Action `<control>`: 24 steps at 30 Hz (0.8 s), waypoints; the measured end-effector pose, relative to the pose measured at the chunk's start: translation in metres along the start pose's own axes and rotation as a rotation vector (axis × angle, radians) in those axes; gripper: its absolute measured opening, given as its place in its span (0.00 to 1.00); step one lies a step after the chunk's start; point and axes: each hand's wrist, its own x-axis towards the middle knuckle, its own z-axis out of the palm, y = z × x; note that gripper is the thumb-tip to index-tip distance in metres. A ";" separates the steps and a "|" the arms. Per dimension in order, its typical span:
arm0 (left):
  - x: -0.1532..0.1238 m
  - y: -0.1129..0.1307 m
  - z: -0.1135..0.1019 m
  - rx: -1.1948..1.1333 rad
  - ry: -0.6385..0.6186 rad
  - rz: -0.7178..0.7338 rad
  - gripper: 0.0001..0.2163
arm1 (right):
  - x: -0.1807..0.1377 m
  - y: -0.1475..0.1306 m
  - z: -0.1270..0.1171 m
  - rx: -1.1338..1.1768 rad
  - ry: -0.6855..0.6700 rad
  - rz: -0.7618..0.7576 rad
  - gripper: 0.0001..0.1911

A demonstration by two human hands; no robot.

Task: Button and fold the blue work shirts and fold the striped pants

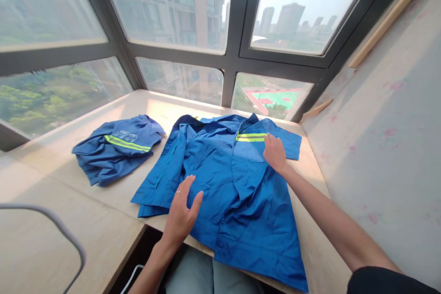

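Observation:
A blue work jacket lies spread and wrinkled, its front partly unfastened. Across its chest runs a yellow-green reflective stripe. My left hand is over the lower front at the left, thumb and fingers apart, holding nothing; whether it touches the cloth I cannot tell. My right hand rests on the chest by the stripe's right end, its fingers reaching over the fabric. To the left, apart from the jacket, lies a crumpled second blue garment with a similar stripe and pale printing.
The garments lie on a pale wooden surface in a window corner. A grey-white cable arches at the lower left. Dark window frames stand behind, and a flowered wall rises at the right. A dark gap opens below the front edge.

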 end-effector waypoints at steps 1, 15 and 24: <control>0.010 -0.009 -0.012 0.018 0.057 -0.049 0.25 | -0.007 -0.017 -0.004 0.074 -0.004 -0.056 0.27; 0.069 -0.100 -0.086 0.338 -0.020 -0.572 0.30 | -0.088 -0.101 0.018 0.511 -0.122 -0.320 0.27; 0.084 -0.084 -0.094 0.231 0.052 -0.591 0.08 | -0.089 -0.099 0.018 0.510 -0.089 -0.318 0.27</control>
